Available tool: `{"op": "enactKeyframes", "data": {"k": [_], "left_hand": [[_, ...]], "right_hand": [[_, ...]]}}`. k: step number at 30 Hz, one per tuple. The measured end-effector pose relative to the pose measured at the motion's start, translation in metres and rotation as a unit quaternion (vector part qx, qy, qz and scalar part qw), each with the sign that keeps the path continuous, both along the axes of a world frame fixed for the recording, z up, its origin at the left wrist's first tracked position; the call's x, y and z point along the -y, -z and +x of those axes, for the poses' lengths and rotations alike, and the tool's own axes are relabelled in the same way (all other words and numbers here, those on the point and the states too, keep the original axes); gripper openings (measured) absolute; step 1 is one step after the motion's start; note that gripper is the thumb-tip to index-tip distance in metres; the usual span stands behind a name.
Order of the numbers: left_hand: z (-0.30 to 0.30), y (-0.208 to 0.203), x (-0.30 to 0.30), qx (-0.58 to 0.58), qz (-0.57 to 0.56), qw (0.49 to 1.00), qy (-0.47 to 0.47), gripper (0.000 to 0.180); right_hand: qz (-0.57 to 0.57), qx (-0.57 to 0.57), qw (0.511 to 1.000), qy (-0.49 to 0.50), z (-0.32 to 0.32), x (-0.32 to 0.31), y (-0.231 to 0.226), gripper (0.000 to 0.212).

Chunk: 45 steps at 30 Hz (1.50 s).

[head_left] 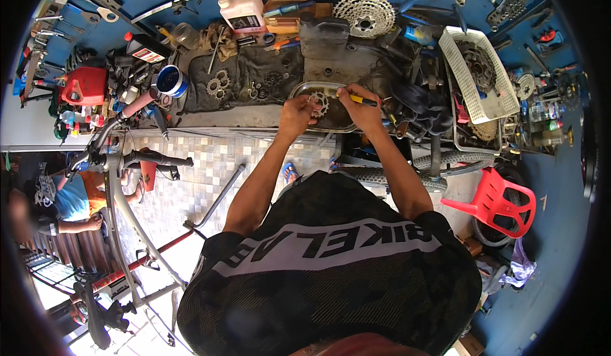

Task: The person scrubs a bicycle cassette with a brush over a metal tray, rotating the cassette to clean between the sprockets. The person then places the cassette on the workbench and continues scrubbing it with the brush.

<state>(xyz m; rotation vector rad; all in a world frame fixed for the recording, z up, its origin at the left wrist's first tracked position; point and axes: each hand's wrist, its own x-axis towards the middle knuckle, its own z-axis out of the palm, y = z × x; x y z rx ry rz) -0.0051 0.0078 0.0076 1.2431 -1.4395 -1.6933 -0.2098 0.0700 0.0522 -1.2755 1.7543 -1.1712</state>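
Observation:
Over the metal tray (347,128) on the workbench, my left hand (294,118) is closed on the edge of a small toothed bicycle sprocket (323,106). My right hand (363,111) grips a slim tool with a yellow and black handle (364,100). Its working tip is too small to make out, close to the sprocket. Dark liquid seems to lie in the tray. Left of it, a dark cloth (245,72) carries another sprocket (218,85) and several small metal parts.
Behind the tray stand a dark container (323,36) and a large cassette (364,15). A white plastic basket (503,104) holds sprockets at the right. A bicycle frame (127,213) and a seated person (70,200) are on the left; a red chair (499,203) is on the right.

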Motion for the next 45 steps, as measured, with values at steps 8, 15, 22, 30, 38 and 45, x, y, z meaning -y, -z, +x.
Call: {"op": "enactKeyframes", "data": {"k": [8,15,22,30,38,45], "left_hand": [[-0.002,-0.014,-0.004,0.049,-0.012,0.999,-0.021,0.029],[-0.001,-0.004,-0.001,0.072,-0.027,0.997,-0.012,0.026],[-0.004,-0.013,-0.008,0.098,-0.059,0.993,-0.016,0.022],[-0.01,0.002,-0.004,0.088,-0.09,0.992,0.016,0.022],[0.005,0.0,0.0,-0.082,0.041,0.996,-0.014,0.023],[0.008,0.008,0.003,-0.03,0.032,0.999,0.007,0.024]], "right_hand": [[-0.069,-0.008,0.998,-0.001,0.004,0.001,0.012,0.025],[-0.075,0.034,0.997,0.0,0.016,-0.005,0.007,0.022],[-0.065,0.003,0.998,0.016,0.02,-0.007,0.01,0.026],[-0.047,-0.044,0.998,0.028,0.002,0.005,0.035,0.034],[-0.077,-0.051,0.995,-0.047,-0.024,-0.026,0.048,0.043],[0.071,-0.21,0.975,-0.018,-0.028,-0.03,0.019,0.024]]}}
